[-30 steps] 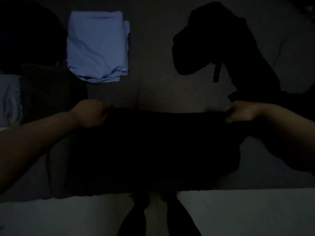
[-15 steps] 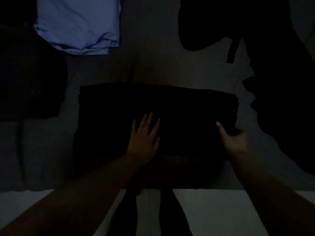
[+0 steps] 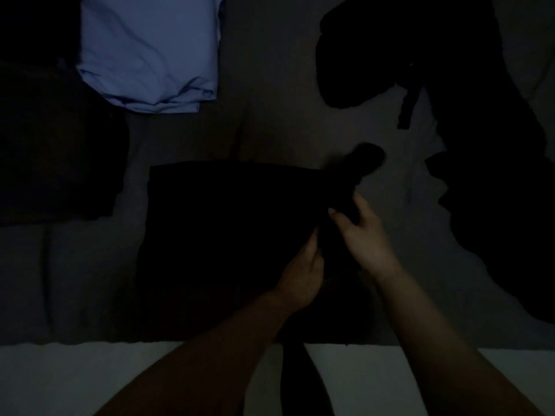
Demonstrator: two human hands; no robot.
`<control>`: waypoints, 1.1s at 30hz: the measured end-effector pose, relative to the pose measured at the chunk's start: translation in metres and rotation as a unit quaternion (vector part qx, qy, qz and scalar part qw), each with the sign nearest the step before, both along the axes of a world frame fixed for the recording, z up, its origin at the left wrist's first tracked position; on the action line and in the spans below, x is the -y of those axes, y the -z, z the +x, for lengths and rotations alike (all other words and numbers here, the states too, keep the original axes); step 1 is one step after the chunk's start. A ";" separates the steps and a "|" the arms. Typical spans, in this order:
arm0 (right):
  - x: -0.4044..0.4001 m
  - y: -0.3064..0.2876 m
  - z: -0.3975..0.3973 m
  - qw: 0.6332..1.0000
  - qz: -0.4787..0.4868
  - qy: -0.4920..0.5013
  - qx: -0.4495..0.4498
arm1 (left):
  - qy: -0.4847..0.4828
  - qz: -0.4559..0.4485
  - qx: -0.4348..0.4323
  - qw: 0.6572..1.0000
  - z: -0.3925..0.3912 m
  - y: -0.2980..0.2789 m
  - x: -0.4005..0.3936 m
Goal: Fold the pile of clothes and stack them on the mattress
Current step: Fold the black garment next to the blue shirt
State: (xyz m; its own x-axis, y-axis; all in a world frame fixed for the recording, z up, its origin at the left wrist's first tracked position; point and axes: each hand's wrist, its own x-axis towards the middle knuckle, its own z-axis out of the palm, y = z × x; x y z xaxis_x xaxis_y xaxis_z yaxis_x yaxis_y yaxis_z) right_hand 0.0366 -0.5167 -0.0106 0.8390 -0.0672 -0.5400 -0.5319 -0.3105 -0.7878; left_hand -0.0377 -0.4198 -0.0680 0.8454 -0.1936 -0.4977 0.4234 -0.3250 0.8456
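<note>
The scene is very dim. A black garment (image 3: 228, 229) lies flat on the grey mattress (image 3: 285, 130) in front of me. Its right side is lifted and bunched upward. My right hand (image 3: 359, 232) grips that raised right edge, thumb and fingers curled round the dark cloth. My left hand (image 3: 303, 271) pinches the same edge just below and to the left. A folded light blue garment (image 3: 150, 52) lies at the upper left. A folded dark garment (image 3: 57, 151) sits at the left. The unfolded dark pile (image 3: 486, 145) spreads along the right side.
The mattress's pale front edge (image 3: 120, 376) runs across the bottom of the view. A dark strap (image 3: 407, 109) hangs from the pile at the upper right. Dark legs (image 3: 300, 382) show below the front edge.
My left hand left the middle of the garment and moved right to its right edge. My right hand closed on that edge and lifted it, so the garment's right side now stands bunched up.
</note>
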 end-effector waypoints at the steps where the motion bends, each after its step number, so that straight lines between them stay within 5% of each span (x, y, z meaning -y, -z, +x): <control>1: -0.020 -0.002 0.002 0.999 0.002 -0.033 0.014 | -0.014 0.024 0.016 0.999 -0.006 -0.001 -0.015; 5: -0.098 0.015 0.006 0.976 -0.027 -0.217 -0.019 | -0.135 0.109 -0.053 0.984 -0.020 -0.004 -0.076; 9: -0.121 0.039 -0.012 0.909 -0.140 -0.374 -0.116 | -0.333 0.192 -0.078 0.920 -0.016 -0.005 -0.141; 16: -0.095 0.044 -0.072 0.797 -0.331 -0.496 0.094 | -0.190 0.121 -0.161 0.961 -0.007 0.010 -0.142; 26: -0.054 0.045 -0.076 0.760 -0.346 -0.520 0.179 | -0.190 0.132 -0.131 0.964 -0.025 0.002 -0.120; 27: -0.055 0.045 -0.076 0.771 -0.314 -0.529 0.166 | -0.177 0.158 -0.118 0.964 -0.024 0.000 -0.122; 29: -0.058 0.040 -0.069 0.865 -0.224 -0.441 0.088 | -0.145 0.232 -0.073 0.959 -0.021 -0.003 -0.126; 31: -0.058 0.038 -0.055 0.963 -0.154 -0.220 0.023 | -0.099 0.313 0.003 0.945 -0.015 -0.004 -0.129; 33: -0.054 0.043 -0.039 0.984 -0.166 -0.061 0.012 | -0.076 0.379 0.046 0.921 -0.009 0.000 -0.134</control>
